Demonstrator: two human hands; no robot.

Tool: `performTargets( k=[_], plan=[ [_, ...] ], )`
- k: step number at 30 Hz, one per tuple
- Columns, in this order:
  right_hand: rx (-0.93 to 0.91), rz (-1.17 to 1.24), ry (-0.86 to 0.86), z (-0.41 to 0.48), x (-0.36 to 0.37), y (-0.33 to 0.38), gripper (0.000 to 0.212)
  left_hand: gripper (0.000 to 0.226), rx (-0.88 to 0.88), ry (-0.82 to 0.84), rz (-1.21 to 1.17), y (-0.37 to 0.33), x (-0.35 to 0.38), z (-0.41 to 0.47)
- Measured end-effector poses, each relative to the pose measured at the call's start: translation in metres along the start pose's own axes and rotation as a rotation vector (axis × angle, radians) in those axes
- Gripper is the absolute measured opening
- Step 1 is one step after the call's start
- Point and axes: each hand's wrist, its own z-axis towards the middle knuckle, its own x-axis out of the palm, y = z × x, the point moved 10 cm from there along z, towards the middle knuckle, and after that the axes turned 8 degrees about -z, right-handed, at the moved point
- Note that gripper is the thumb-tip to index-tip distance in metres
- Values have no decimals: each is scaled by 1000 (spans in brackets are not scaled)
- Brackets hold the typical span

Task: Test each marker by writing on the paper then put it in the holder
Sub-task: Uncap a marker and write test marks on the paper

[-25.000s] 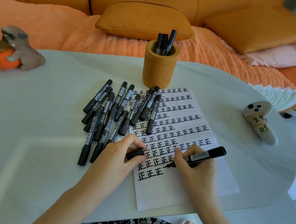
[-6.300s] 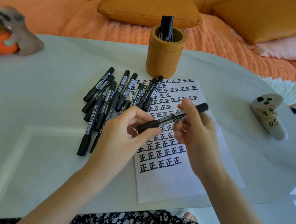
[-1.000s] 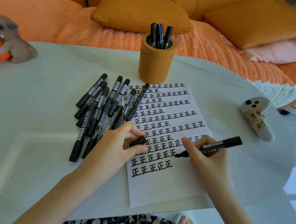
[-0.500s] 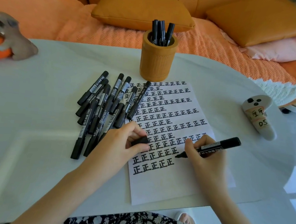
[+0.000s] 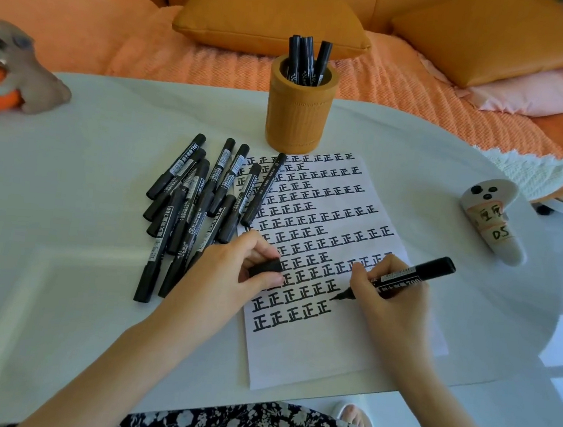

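**Marker tip set on the paper, cap held in the other hand**

An uncapped black marker [image 5: 408, 275] is gripped in the right hand [image 5: 391, 306], with fingers and thumb curled round its barrel. Its tip is laid on the paper [image 5: 314, 357] at the end of a row of written characters, and its rear end is pointed up and to the right. The marker's cap [image 5: 265, 267] is pinched between thumb and fingers of the left hand [image 5: 229, 273], which is rested on the paper's left edge.

A loose pile of capped markers [image 5: 195, 205] is spread just left of the sheet, some overlapping its upper left corner. The orange holder [image 5: 298, 111] is stood upright at the paper's far edge, and several markers [image 5: 305, 57] are seen standing in it. All is laid out on a white table [image 5: 59, 295]. A dog figurine [image 5: 28, 78] is placed at the far left, and a white labelled object [image 5: 492, 223] at the right.
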Motion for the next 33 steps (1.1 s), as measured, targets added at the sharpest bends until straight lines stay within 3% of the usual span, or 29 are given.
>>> performTargets(
  k=[33],
  plan=[
    [-35,-20,40,-1,2,6,32,21,4,2,7,1,0,1]
  ],
)
